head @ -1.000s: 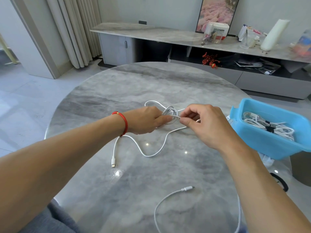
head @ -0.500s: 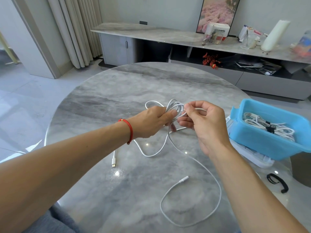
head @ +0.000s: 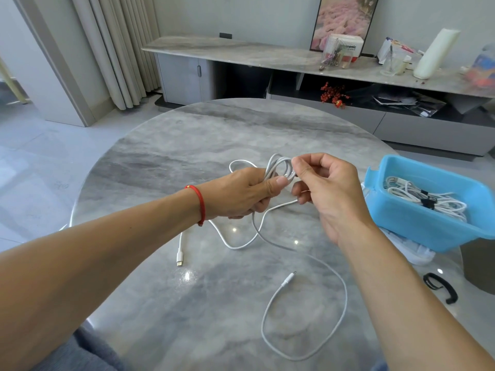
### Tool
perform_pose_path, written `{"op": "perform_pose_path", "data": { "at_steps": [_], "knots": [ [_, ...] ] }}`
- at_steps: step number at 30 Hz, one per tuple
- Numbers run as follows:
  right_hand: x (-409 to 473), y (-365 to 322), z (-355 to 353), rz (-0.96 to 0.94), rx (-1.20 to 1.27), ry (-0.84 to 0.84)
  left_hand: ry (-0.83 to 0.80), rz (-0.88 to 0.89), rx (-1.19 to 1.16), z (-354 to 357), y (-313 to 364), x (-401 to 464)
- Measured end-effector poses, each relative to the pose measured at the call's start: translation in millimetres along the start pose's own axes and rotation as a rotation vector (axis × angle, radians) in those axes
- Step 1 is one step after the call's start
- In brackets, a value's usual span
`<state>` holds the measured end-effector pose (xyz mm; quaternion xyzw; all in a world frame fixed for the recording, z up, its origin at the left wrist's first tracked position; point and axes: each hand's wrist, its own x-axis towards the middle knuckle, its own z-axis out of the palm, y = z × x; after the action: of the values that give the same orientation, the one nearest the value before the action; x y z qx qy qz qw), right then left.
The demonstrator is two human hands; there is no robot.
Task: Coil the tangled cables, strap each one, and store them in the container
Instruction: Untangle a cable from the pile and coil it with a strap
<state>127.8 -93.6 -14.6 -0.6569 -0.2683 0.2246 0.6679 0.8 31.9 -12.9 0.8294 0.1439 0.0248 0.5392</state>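
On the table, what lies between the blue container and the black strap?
In the head view, a white object, partly hidden under the blue container, lies between it and the black strap; otherwise bare table.

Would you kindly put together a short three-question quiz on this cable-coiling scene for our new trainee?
1. True or false: the blue container already holds strapped white cables.
2. Which hand grips the coil of white cable? A) the left hand B) the right hand C) neither
3. Fill in: the black strap lies on the table, ____ the container.

Key
1. True: bundled cables with black ties lie inside.
2. A: the left hand holds the loops under its thumb, while the right hand pinches a strand at the coil's top.
3. Outside, nearer the person than the container.
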Motion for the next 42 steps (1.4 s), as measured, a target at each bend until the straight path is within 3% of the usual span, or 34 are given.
{"op": "perform_pose_path", "data": {
  "at_steps": [4, 7, 10, 17, 21, 27, 31, 34, 37, 42],
  "knots": [
    [-1, 5, 9, 0.049, -0.109, -0.058, 0.151, -0.037, -0.182, 1, 3, 6],
    [-4, 16, 16, 0.040, -0.512, -0.288, 0.229, -0.042, -0.283, -6, 6, 11],
    [-8, 15, 16, 0.069, -0.648, -0.515, 0.315, -0.051, -0.261, -18, 5, 12],
    [-11, 11, 18, -0.098, -0.789, -0.491, 0.395, -0.129, -0.751, -27, -6, 8],
    [-19, 9, 14, -0.282, -0.970, -0.537, 0.512, -0.201, -0.748, -36, -12, 9],
    [-25, 1, 18, -0.485, -1.094, -0.474, 0.464, -0.279, -0.572, -30, -15, 10],
    [-28, 1, 22, -0.538, -1.038, -0.486, 0.391, -0.311, -0.447, -12, -16, 10],
    [-27, 0, 24, -0.534, -0.928, -0.453, 0.320, -0.328, -0.392, 0, -16, 10],
    [-23, -2, 23, -0.519, -0.896, -0.433, 0.199, -0.351, -0.481, 5, -13, 8],
    [-17, -5, 14, -0.421, -0.863, -0.378, 0.153, -0.380, -0.502, 5, -11, 6]
  ]
}}
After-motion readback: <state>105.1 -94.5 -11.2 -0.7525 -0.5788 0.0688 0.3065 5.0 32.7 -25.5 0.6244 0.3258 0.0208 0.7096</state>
